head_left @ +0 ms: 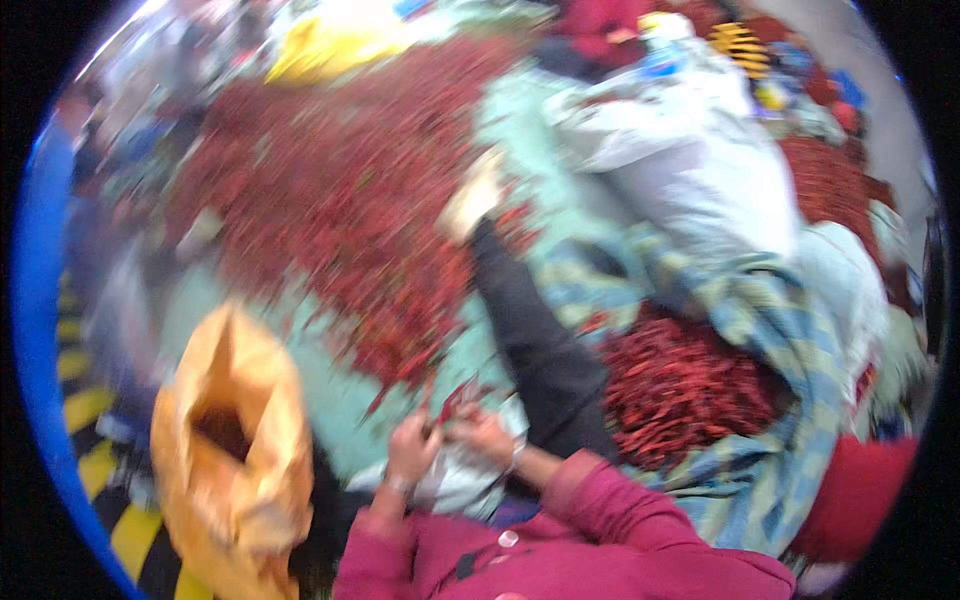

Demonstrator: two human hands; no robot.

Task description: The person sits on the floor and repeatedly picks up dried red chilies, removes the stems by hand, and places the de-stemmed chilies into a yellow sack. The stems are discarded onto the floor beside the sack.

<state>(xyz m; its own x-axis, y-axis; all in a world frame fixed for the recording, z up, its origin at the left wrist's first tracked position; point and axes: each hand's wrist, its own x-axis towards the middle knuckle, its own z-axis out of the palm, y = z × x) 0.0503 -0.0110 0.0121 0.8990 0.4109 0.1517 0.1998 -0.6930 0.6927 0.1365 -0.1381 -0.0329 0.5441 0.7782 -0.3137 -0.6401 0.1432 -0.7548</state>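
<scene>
My left hand and my right hand are close together in front of my body, fingers bent inward. A few dried red chillies stick out from the fingers of my right hand. Blur hides whether my left fingers pinch a chilli or stem. Just beyond both hands begins a wide heap of red chillies, spread over a pale green floor sheet. On my right, a denser pile of red chillies lies on a blue and cream checked cloth.
An orange sack with an open mouth stands at my left. My outstretched dark-trousered leg lies between the two piles. A large white sack rests beyond the cloth. Another person in red sits at the far end.
</scene>
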